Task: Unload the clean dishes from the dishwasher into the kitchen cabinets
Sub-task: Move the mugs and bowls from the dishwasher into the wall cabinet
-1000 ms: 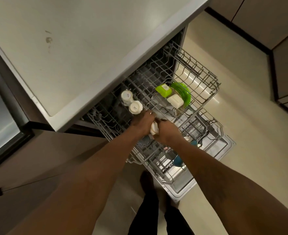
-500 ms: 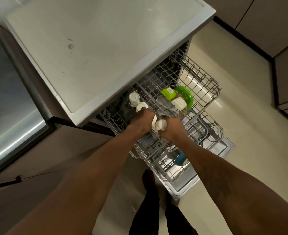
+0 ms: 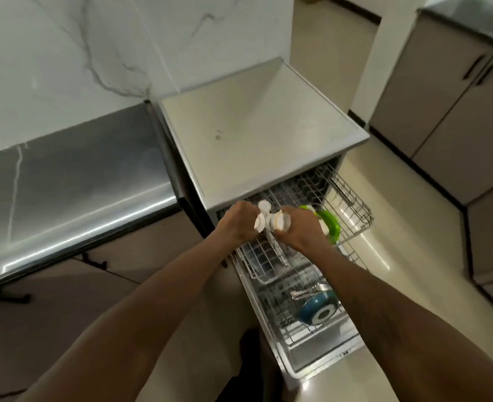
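Cups (image 3: 281, 222), white, blurred, half hidden inside left hand (image 3: 236, 224), right hand (image 3: 302, 231)

left hand (image 3: 236, 224) and right hand (image 3: 300, 230) have lifted white cups (image 3: 281, 222) from the rack (image 3: 352, 204).

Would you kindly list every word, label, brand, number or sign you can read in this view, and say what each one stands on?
No text can be read in this view.
White cups, gripped in the left hand and the right hand: blurred, no print legible.
Small dark mark on the outer edge of the dishwasher door: too small to read.
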A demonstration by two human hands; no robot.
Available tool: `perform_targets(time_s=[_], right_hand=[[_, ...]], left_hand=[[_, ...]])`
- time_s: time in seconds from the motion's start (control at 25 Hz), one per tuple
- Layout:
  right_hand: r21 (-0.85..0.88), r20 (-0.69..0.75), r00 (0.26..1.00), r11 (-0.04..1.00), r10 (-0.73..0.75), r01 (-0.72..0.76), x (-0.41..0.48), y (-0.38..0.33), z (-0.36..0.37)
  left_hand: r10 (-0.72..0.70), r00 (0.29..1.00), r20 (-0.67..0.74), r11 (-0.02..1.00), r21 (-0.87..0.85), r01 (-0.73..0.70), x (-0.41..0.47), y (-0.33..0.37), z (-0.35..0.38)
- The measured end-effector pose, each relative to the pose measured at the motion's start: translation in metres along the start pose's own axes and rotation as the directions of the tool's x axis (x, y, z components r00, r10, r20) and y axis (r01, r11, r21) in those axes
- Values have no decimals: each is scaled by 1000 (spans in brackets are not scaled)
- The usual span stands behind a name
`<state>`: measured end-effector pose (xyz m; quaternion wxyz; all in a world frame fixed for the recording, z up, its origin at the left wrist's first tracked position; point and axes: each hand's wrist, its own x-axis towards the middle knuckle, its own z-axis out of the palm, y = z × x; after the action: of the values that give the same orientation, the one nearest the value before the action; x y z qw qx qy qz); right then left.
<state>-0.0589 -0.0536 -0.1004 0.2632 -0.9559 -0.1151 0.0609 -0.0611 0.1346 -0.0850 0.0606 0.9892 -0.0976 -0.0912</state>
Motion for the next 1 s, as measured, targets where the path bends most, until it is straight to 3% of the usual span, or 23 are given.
perform_targets(time_s=[0.4, 0.64, 1.0], right_hand=[[-171, -52, 938, 929, -341, 328, 14, -157, -34], [-162, -176, 871, 886, -459, 434, 19, -269, -26], [-120, -377, 753, 834, -540, 538, 40, -423, -10]], left_hand=[[-185, 967, -173, 983, -47, 180, -108, -65, -120], [-289, 906, -309, 956, -147, 255, -159, -150, -171], [-333, 821, -464, 940, -93, 328, -224, -287, -240]])
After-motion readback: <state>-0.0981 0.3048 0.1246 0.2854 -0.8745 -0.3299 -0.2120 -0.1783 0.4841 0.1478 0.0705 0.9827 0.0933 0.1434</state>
